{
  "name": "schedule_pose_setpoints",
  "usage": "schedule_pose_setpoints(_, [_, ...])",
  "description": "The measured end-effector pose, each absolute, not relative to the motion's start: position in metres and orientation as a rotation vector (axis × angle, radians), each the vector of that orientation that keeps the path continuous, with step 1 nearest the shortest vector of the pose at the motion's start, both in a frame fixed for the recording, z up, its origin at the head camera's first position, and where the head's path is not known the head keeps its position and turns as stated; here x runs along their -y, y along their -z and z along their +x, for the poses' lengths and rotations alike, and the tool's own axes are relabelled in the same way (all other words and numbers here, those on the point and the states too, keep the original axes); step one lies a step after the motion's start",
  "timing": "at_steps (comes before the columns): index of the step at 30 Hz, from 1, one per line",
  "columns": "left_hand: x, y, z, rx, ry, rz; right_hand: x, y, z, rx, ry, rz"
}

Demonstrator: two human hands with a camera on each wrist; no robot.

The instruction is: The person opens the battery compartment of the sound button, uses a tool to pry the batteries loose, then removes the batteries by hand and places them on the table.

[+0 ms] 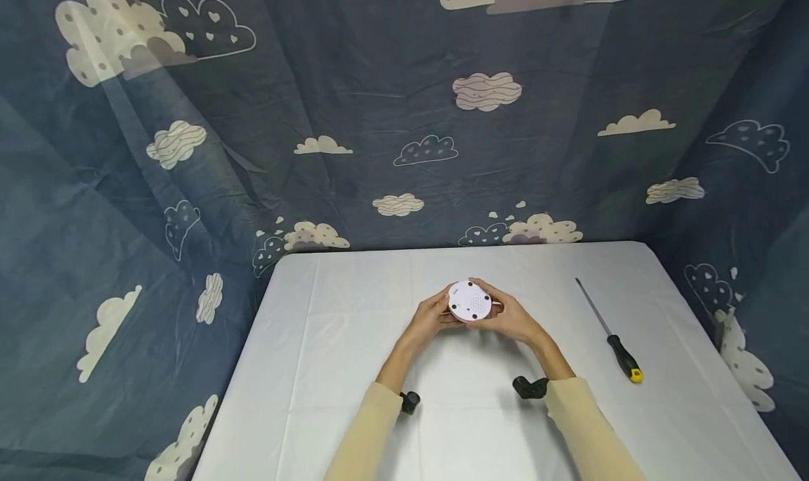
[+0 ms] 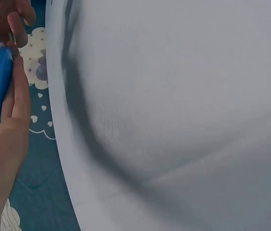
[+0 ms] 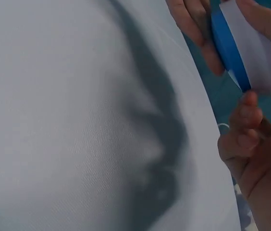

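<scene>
Both hands hold up a round white-and-blue device (image 1: 469, 300) above the far middle of the table. Its white face, turned to the head camera, has several dark dots near the rim and a patch of small holes. My left hand (image 1: 428, 323) grips its left edge, and my right hand (image 1: 515, 321) grips the right edge. The left wrist view shows the blue side of the device (image 2: 2, 79) against the left fingers (image 2: 19, 91). From the right wrist, the device (image 3: 258, 53) appears as a white body with a blue band, the right thumb on the white side.
A screwdriver (image 1: 618, 347) with a black-and-yellow handle lies on the right of the white-covered table (image 1: 354, 369), its tip pointing away. A dark blue cloud-patterned curtain (image 1: 379, 102) hangs behind the table and along both sides. Black wrist mounts (image 1: 529, 387) stick out by the sleeves.
</scene>
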State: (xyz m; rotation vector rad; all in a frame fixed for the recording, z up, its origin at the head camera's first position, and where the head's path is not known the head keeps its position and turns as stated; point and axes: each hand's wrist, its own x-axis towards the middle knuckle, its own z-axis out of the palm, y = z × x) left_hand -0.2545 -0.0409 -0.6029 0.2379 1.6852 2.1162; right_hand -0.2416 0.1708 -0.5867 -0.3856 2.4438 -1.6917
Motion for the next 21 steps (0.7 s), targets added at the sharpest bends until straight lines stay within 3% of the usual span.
schedule_pose_setpoints(6, [0.03, 0.6, -0.25, -1.691, -2.246, 0.107, -0.159, 0.592, -0.238, -2.818, 1.532, -0.233])
schedule_pose_setpoints(13, [0.016, 0.601, -0.238, -1.739, -2.296, 0.056, -0.146, 0.595, -0.237, -2.823, 1.72, -0.101])
schedule_pose_setpoints(21, [0.027, 0.602, -0.24, -1.664, -2.245, 0.095, -0.156, 0.58, -0.237, -2.597, 1.719, -0.305])
